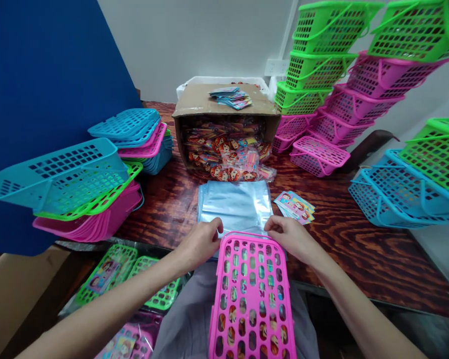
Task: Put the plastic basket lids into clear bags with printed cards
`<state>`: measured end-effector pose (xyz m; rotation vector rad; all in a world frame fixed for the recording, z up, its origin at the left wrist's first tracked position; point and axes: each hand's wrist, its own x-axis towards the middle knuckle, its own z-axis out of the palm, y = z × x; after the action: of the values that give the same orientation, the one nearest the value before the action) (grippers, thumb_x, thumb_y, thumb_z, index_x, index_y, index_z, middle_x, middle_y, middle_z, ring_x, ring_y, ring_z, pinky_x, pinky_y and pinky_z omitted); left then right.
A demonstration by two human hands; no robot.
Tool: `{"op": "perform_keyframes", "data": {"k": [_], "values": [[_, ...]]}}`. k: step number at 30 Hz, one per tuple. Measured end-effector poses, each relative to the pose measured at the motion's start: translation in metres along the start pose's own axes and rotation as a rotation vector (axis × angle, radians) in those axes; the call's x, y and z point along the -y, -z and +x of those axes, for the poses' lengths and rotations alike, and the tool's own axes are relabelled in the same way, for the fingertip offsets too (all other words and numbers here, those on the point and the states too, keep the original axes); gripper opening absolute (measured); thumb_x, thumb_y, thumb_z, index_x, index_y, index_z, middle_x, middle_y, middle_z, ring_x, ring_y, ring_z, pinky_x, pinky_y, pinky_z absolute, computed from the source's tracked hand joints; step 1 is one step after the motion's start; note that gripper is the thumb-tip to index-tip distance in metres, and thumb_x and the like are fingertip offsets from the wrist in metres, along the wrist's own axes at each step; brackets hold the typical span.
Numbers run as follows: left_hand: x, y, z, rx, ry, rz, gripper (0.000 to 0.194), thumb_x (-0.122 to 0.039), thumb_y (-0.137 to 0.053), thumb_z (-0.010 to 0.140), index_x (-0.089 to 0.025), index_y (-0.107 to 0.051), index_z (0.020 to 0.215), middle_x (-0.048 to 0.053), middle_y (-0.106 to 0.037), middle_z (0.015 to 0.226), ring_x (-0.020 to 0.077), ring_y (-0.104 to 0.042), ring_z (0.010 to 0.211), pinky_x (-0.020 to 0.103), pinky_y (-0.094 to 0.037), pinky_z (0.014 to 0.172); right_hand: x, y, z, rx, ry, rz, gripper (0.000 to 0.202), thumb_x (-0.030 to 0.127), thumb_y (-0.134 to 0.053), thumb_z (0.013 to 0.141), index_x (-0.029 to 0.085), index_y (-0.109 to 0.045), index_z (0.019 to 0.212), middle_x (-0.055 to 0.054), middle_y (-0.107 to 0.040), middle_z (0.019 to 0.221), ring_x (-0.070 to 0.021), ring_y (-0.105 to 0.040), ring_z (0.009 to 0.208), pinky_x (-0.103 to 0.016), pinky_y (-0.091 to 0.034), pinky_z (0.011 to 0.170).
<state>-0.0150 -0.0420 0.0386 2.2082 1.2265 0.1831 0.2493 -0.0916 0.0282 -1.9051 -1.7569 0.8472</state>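
A pink lidded basket [252, 294] rests on the person's lap, its far end against the table edge. Small items show through its holes. Beyond it lies a stack of clear plastic bags [235, 199]. My left hand [205, 239] is at the basket's far left corner, fingers pinched at the near edge of the bags. My right hand [288, 234] is at the far right corner, thumb and finger pinched at the bag edge. Printed cards [295, 206] lie right of the bags.
An open cardboard box [226, 107] of packets stands behind the bags, small cards on top. Blue, green and pink baskets [86, 184] are stacked left; filled green and pink baskets [353, 107] tower right. Blue baskets [392, 194] sit far right. Bagged green baskets [107, 274] lie lower left.
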Motion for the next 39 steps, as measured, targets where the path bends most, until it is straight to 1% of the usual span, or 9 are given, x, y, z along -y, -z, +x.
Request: {"op": "perform_keyframes", "data": {"k": [5,10,13,17,21,25,28,33,39], "values": [[0.007,-0.013,0.002,-0.049,0.074,-0.502,0.011,-0.028,-0.064,0.071,-0.019,-0.058,0.069,-0.003,-0.057,0.060,0.0120,-0.047,0.058,0.023,-0.028,0.053,0.007,0.002,-0.030,-0.141,0.015,0.045,0.013,0.028,-0.050,0.084,0.022,-0.058,0.075,0.001,-0.065,0.075,-0.0180,-0.062,0.073,-0.028,-0.040,0.068],[0.011,-0.023,0.016,-0.016,0.159,-0.709,0.021,-0.038,-0.059,0.067,-0.018,-0.055,0.069,-0.002,-0.056,0.058,0.0117,-0.049,0.051,0.023,-0.037,0.050,0.019,-0.005,-0.047,-0.320,0.064,-0.103,0.019,0.029,-0.044,0.092,0.023,-0.058,0.080,-0.001,-0.065,0.086,-0.0201,-0.061,0.080,-0.031,-0.037,0.072],[0.009,-0.027,0.019,-0.034,0.176,-0.784,0.026,-0.043,-0.060,0.067,-0.018,-0.053,0.068,-0.003,-0.054,0.056,0.0111,-0.048,0.048,0.023,-0.037,0.049,0.022,-0.007,-0.047,-0.302,0.090,-0.154,0.017,0.024,-0.045,0.093,0.022,-0.057,0.081,-0.001,-0.064,0.086,-0.0202,-0.062,0.081,-0.031,-0.037,0.074],[0.004,-0.027,0.010,-0.148,0.123,-0.805,0.028,-0.044,-0.064,0.072,-0.018,-0.054,0.068,-0.004,-0.053,0.060,0.0104,-0.049,0.055,0.022,-0.036,0.054,0.022,-0.003,-0.052,-0.316,0.123,-0.131,0.019,0.022,-0.045,0.097,0.021,-0.060,0.086,-0.002,-0.064,0.089,-0.0196,-0.061,0.083,-0.031,-0.039,0.076],[0.001,-0.024,-0.005,-0.329,-0.072,-0.463,0.016,-0.031,-0.056,0.088,-0.018,-0.060,0.079,-0.002,-0.060,0.071,0.0122,-0.054,0.066,0.024,-0.039,0.062,0.020,-0.004,-0.066,-0.326,0.164,-0.070,0.019,0.021,-0.046,0.100,0.021,-0.062,0.089,-0.002,-0.062,0.090,-0.0172,-0.059,0.082,-0.029,-0.039,0.074],[0.004,-0.024,-0.017,-0.495,-0.352,0.091,0.019,-0.019,-0.044,0.098,-0.018,-0.061,0.089,0.002,-0.064,0.080,0.0150,-0.059,0.075,0.027,-0.042,0.071,0.017,-0.016,-0.081,-0.497,0.318,-0.274,0.019,0.018,-0.044,0.101,0.019,-0.062,0.094,-0.004,-0.060,0.086,-0.0189,-0.057,0.081,-0.031,-0.040,0.074],[0.007,-0.023,-0.024,-0.547,-0.477,0.355,0.020,-0.016,-0.044,0.099,-0.018,-0.061,0.089,0.003,-0.062,0.075,0.0165,-0.058,0.071,0.029,-0.041,0.067,0.011,-0.029,-0.092,-0.601,0.422,-0.407,0.016,0.012,-0.046,0.099,0.016,-0.061,0.105,-0.006,-0.059,0.084,-0.0209,-0.057,0.081,-0.033,-0.041,0.074],[0.010,-0.018,-0.041,-0.546,-0.631,0.450,0.011,-0.012,-0.050,0.096,-0.015,-0.060,0.100,0.002,-0.063,0.076,0.0170,-0.054,0.068,0.031,-0.042,0.065,0.002,-0.044,-0.110,-0.643,0.491,-0.397,0.022,0.005,-0.053,0.095,0.012,-0.058,0.115,-0.009,-0.062,0.088,-0.0218,-0.057,0.083,-0.036,-0.045,0.076],[0.014,-0.028,-0.074,-0.473,-0.694,0.397,0.020,-0.011,-0.051,0.095,-0.015,-0.058,0.113,0.004,-0.067,0.083,0.0178,-0.056,0.070,0.032,-0.045,0.065,-0.007,-0.056,-0.130,-0.647,0.597,-0.291,0.037,0.005,-0.058,0.090,0.013,-0.057,0.125,-0.013,-0.063,0.098,-0.0243,-0.060,0.092,-0.038,-0.050,0.081]]}}
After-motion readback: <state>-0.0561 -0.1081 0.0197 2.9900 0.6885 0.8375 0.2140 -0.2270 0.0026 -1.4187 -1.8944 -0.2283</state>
